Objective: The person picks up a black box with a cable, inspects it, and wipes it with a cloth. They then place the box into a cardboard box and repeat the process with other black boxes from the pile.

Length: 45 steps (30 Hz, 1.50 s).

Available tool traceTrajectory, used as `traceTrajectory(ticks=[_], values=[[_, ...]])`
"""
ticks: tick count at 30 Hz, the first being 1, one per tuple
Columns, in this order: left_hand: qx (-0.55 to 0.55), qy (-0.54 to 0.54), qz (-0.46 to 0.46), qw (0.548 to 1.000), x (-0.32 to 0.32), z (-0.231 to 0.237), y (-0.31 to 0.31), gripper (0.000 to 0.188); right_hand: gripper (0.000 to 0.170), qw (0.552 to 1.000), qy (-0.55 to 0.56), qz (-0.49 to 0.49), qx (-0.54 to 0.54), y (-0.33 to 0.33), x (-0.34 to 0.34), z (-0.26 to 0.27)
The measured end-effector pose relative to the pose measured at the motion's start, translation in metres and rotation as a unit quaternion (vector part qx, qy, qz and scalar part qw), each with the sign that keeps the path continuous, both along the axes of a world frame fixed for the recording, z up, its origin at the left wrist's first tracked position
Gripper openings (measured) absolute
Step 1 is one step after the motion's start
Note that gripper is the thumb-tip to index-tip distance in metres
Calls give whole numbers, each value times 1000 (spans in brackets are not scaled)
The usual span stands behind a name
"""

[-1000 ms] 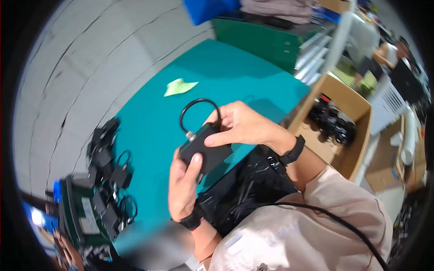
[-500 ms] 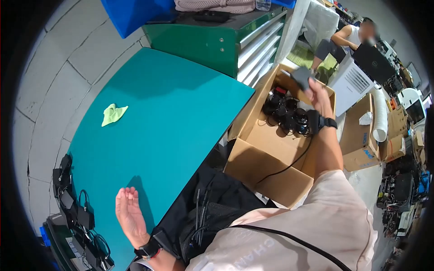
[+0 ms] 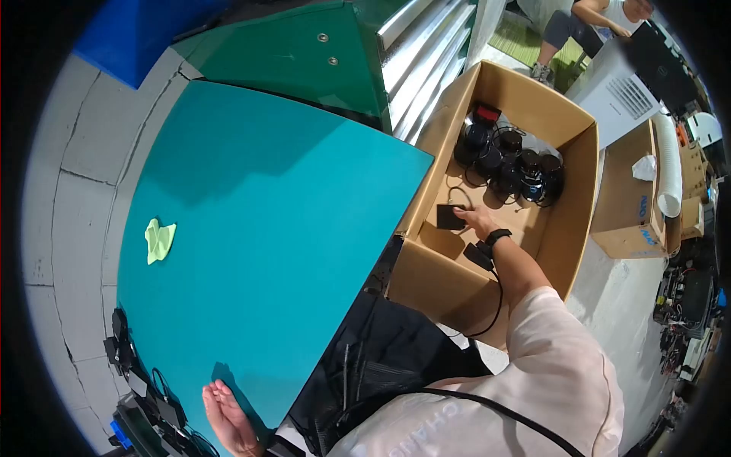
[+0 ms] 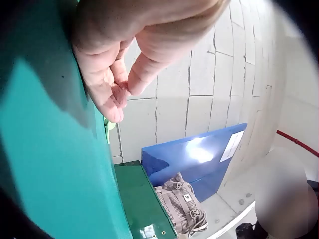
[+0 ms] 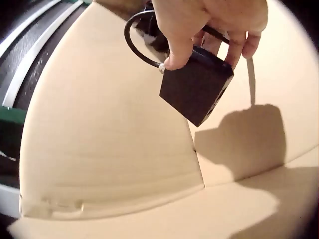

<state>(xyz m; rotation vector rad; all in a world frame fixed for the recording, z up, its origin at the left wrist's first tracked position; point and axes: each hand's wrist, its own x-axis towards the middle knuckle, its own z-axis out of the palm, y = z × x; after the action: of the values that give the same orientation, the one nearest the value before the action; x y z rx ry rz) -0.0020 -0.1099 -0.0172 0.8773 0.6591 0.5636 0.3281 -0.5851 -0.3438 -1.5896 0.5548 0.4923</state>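
Observation:
My right hand (image 3: pixel 478 221) is inside the cardboard box (image 3: pixel 449 268), gripping a small black rectangular box (image 5: pixel 196 85) with a short looped black cable (image 5: pixel 130 42). In the right wrist view the thumb lies on one side of it and fingers on the other, close to the carton's inner walls. Several round black devices with cables (image 3: pixel 506 164) lie at the far end of the same carton. My left hand (image 3: pixel 228 417) rests at the near left part of the teal table (image 3: pixel 266 228), fingers relaxed, holding nothing.
A yellow-green cloth (image 3: pixel 159 241) lies at the table's left. Black boxes with cables (image 3: pixel 156 400) line the left edge. A green cabinet (image 3: pixel 304 61) stands behind the table. Another carton (image 3: pixel 628 206) is on the floor at right, and a person (image 3: pixel 594 23) sits beyond.
The black box was in both hands over the table. My right hand has carried it rightward and down into the carton; my left hand let go and stays by the table.

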Motion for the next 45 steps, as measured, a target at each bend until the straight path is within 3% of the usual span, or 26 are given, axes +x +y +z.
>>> traceTrajectory(ticks=[1, 4, 7, 8, 11, 18, 20, 21, 23, 24, 25, 27, 28, 29, 31, 33, 35, 36, 37, 39, 41, 43, 44, 45], values=[[2, 4, -1, 1000, 0, 1, 0, 25, 22, 999, 13, 26, 21, 9, 1, -8], [-12, -4, 10, 1000, -4, -1, 4, 25, 31, 983, 76, 160, -51, 29, -6, -9], [-31, -36, -41, 998, -10, -2, 11, 26, 38, 967, 138, 197, -84, 30, -2, -16], [-35, -35, -32, 998, -11, -1, 9, 27, 40, 971, 113, 206, -49, 19, -1, -62], [-39, -34, -17, 999, -12, -2, 8, 28, 39, 967, 139, 203, -66, 24, -1, -31], [-30, -26, -4, 999, -9, 1, 4, 27, 42, 972, 189, 138, -15, 28, -15, -50], [-28, -24, -7, 999, -10, 1, 5, 27, 46, 956, 135, 259, -38, 25, -16, -66], [-26, -24, -9, 999, -10, 1, 5, 27, 46, 956, 136, 258, -39, 27, -13, -50], [-27, -20, -10, 999, -11, 1, 6, 27, 49, 865, 137, 390, -283, 34, -3, 12], [-26, -18, -10, 999, -11, 1, 6, 27, 46, 822, 108, 439, -346, 32, 2, 23], [-28, -17, -10, 999, -11, 1, 7, 27, 46, 822, 110, 438, -347, 27, 2, 21], [-10, 0, -4, 1000, -12, 0, 8, 27, 43, 719, -49, 496, -484, 14, 1, 12], [-12, 2, -4, 1000, -13, 0, 9, 27, 36, 714, -68, 479, -506, 10, -1, 9], [-11, 6, 0, 1000, -14, 0, 10, 27, 36, 714, -66, 479, -506, 6, -1, 2], [-9, 10, 5, 1000, -14, 0, 10, 27, 27, 748, -120, 363, -542, 7, 3, 2], [4, 16, 15, 1000, -13, 0, 9, 28, 20, 761, -144, 336, -535, 7, 9, 6], [5, 22, 20, 1000, -12, 1, 7, 28, 18, 811, -171, 330, -451, 5, 16, 9], [6, 27, 24, 999, -11, 1, 7, 27, 16, 896, -56, 311, -313, 3, 20, 4], [7, 26, 23, 999, -11, 1, 8, 27, 16, 896, -56, 310, -313, 2, 16, -5], [-2, 4, 14, 1000, -13, -1, 11, 26, 17, 966, 103, 218, -91, 4, 2, -27], [-3, 3, 32, 999, -11, 0, 7, 26, 19, 968, 125, 206, -73, -2, -3, -36], [-7, 2, 49, 999, -10, -1, 8, 26, 26, 927, 110, 273, -234, -5, -1, -27], [-13, -17, 15, 1000, -13, -2, 10, 26, 45, 903, 54, 263, -334, -3, -4, -22], [-20, -35, -19, 999, -14, -2, 11, 26, 45, 903, 52, 263, -335, -3, -5, -27]])
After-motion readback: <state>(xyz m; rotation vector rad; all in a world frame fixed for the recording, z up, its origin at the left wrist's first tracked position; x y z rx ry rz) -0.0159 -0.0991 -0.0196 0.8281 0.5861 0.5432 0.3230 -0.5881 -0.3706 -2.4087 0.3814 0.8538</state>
